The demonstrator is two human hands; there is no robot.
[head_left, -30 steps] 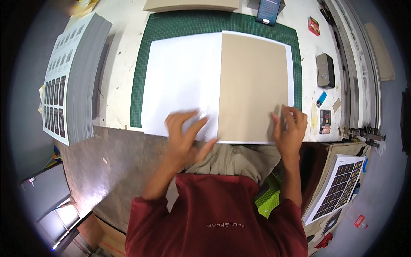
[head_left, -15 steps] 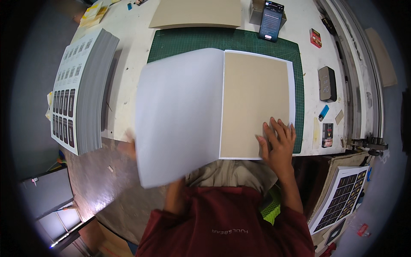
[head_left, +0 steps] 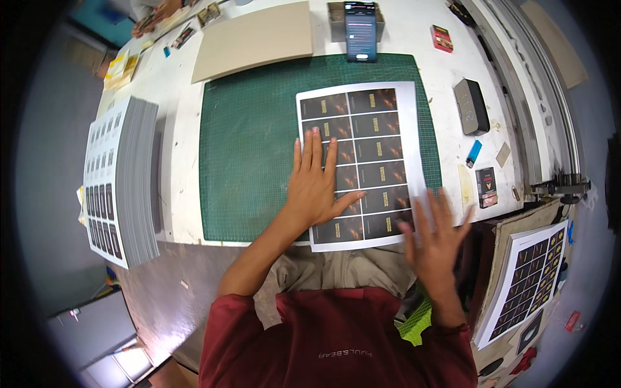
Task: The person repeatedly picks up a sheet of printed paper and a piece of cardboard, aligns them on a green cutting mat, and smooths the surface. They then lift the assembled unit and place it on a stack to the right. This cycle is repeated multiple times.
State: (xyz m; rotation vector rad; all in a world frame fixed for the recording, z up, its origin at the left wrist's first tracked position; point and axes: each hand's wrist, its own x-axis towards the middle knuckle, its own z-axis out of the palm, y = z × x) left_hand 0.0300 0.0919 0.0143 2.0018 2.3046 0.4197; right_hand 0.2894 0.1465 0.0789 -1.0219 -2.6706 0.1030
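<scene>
A sheet printed with rows of dark cards (head_left: 381, 150) and white margins lies on the right part of a green cutting mat (head_left: 252, 149). My left hand (head_left: 314, 187) rests flat on the sheet's left half, fingers spread and thumb pointing right. Close to the lower right edge of the sheet, my right hand (head_left: 436, 242) has its fingers apart and is smeared by motion. It holds nothing that I can see. Whatever lies under the sheet is hidden.
Left stands a tall stack of printed sheets (head_left: 136, 187). Beige boards (head_left: 252, 39) and a phone against a box (head_left: 361, 32) are behind the mat. A black clock (head_left: 471, 107) and blue lighter (head_left: 474, 153) lie right. Another person's hands (head_left: 152, 21) show far left.
The white sheet has folded over to the right, covering the beige board, with its printed side now up. My left hand has come onto it; my right hand has moved off its face.
</scene>
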